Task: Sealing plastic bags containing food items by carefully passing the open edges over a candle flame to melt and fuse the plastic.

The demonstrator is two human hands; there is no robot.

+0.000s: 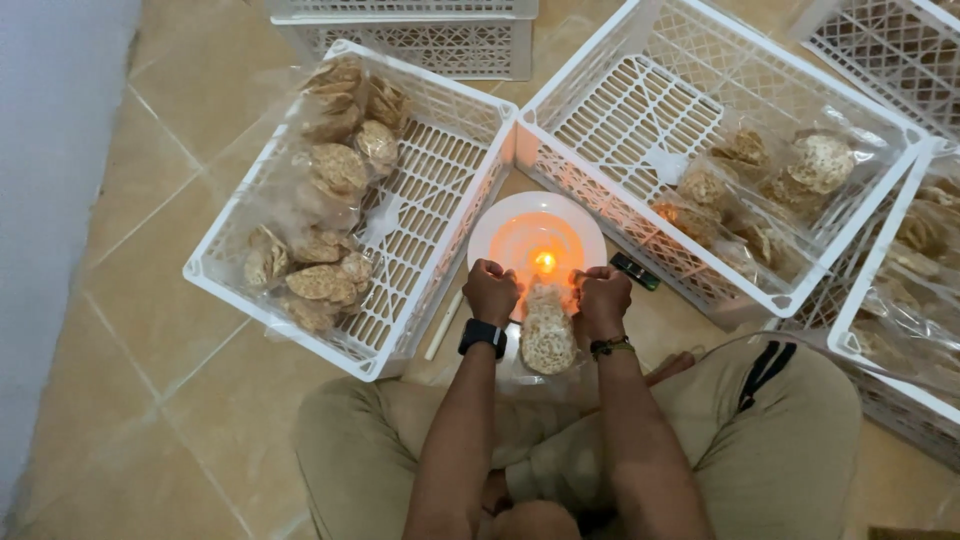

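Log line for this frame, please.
left hand, right hand: both grip cracker bag | bag top at candle flame on white plate

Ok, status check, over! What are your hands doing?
Left hand and right hand both fisted on the clear bag of crackers. Bag's top edge held at the candle flame on the white plate. Nothing between.

Clear, glossy plastic bag [548,335] around rough, bubbly crackers, pinched at centre frame. Glossy white plate [580,222] under the candle flame [544,262]. White moulded plastic lattice crates, left [455,190] and upper right [640,110], slightly shiny. Smooth, glazed beige floor tiles [150,330] at lower left. Matt khaki cloth trousers [780,450]. Matt black wristband [483,335].
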